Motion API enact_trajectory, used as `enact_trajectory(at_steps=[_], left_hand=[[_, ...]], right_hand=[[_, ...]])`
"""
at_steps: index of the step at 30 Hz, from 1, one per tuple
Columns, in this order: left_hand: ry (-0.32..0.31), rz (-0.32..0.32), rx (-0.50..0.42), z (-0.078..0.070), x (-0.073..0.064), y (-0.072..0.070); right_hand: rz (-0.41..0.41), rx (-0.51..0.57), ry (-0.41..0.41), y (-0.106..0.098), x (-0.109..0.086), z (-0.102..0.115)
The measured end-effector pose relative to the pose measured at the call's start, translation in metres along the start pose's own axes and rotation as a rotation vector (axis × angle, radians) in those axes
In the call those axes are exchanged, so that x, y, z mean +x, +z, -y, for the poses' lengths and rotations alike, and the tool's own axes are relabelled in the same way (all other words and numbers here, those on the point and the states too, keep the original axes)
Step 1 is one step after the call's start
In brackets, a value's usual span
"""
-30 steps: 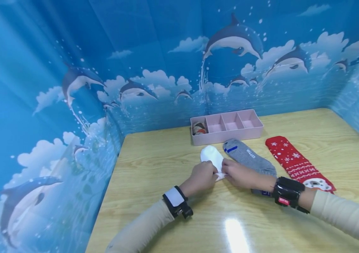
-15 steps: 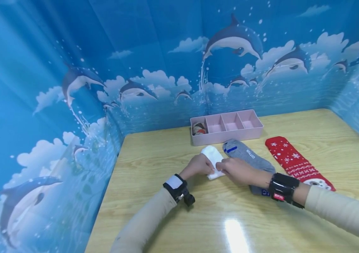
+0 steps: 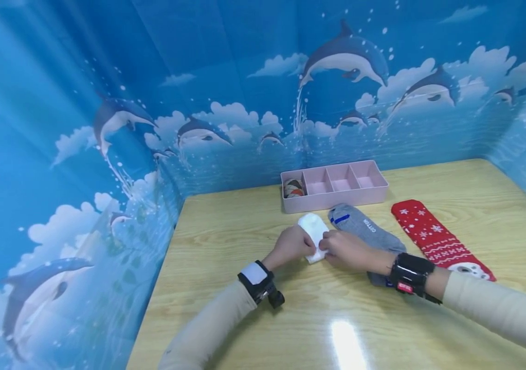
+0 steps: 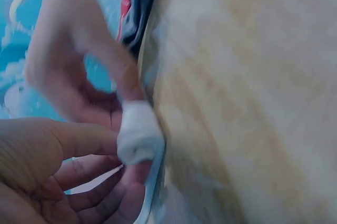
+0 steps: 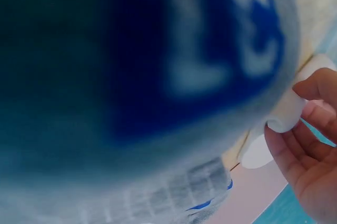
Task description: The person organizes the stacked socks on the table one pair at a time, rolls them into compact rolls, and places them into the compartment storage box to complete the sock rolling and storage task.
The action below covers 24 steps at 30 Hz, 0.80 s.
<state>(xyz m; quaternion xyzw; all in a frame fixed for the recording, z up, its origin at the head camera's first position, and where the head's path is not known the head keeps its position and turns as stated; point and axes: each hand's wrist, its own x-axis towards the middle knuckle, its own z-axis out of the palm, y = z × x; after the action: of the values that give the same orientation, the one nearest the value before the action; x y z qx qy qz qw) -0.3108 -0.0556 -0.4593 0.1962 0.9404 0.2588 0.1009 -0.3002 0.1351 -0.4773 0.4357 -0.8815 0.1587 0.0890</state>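
A white sock [image 3: 312, 224] lies on the table, its near end between my two hands. In the left wrist view that end is a small thick roll [image 4: 139, 134]. My left hand [image 3: 292, 244] pinches the left side of the roll, thumb above and fingers beneath. My right hand [image 3: 348, 249] pinches its right side, also seen in the right wrist view with the thumb over the white cloth [image 5: 287, 110]. The fingers hide part of the sock. Beside it, a grey sock [image 3: 369, 227] lies partly under my right hand and wrist.
A red patterned sock [image 3: 434, 231] lies to the right on the wooden table [image 3: 225, 226]. Behind the socks stands a pink box [image 3: 337, 198] with several compartments; a rolled multicoloured sock [image 3: 294, 188] fills the leftmost. A dolphin-print curtain [image 3: 225, 67] surrounds the table's back and sides.
Both hands first grip the white sock's near end close together, then loosen and part slightly, the right fingertips lifting. Now they pinch the roll again. The other socks and box stay put.
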Motion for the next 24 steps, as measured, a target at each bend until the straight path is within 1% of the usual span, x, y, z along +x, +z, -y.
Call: enact_trajectory(at_steps=[2, 4, 5, 9, 11, 13, 15, 17, 20, 22, 24], left_hand=[[0.028, 0.000, 0.041, -0.004, -0.006, 0.001], [0.034, 0.005, 0.081, -0.008, -0.012, 0.002], [0.037, -0.003, 0.104, -0.009, -0.014, 0.003], [0.004, -0.035, 0.156, -0.009, -0.018, 0.008], [-0.001, -0.053, 0.180, -0.008, -0.014, 0.011], [-0.004, -0.059, 0.197, -0.007, -0.009, 0.012], [-0.010, -0.072, 0.220, -0.004, -0.004, 0.013], [-0.018, -0.081, 0.232, -0.001, 0.001, 0.012], [-0.027, -0.091, 0.210, 0.002, 0.007, 0.010], [-0.027, -0.098, 0.164, 0.002, 0.009, 0.008], [-0.033, -0.105, 0.096, 0.001, 0.008, 0.005]], right_hand=[[0.026, 0.045, 0.022, -0.001, 0.003, -0.001], [0.053, 0.107, 0.057, -0.003, 0.007, -0.001], [0.061, 0.142, 0.072, -0.004, 0.008, -0.001], [0.080, 0.261, 0.113, -0.008, 0.012, -0.002], [0.078, 0.264, 0.126, -0.010, 0.012, -0.004], [0.083, 0.239, 0.131, -0.010, 0.011, -0.006], [0.083, 0.197, 0.097, -0.010, 0.011, -0.008], [0.086, 0.166, 0.040, -0.009, 0.011, -0.010], [0.081, 0.171, -0.023, -0.008, 0.012, -0.012], [0.076, 0.196, -0.005, -0.007, 0.012, -0.013], [0.075, 0.227, 0.040, -0.007, 0.011, -0.013]])
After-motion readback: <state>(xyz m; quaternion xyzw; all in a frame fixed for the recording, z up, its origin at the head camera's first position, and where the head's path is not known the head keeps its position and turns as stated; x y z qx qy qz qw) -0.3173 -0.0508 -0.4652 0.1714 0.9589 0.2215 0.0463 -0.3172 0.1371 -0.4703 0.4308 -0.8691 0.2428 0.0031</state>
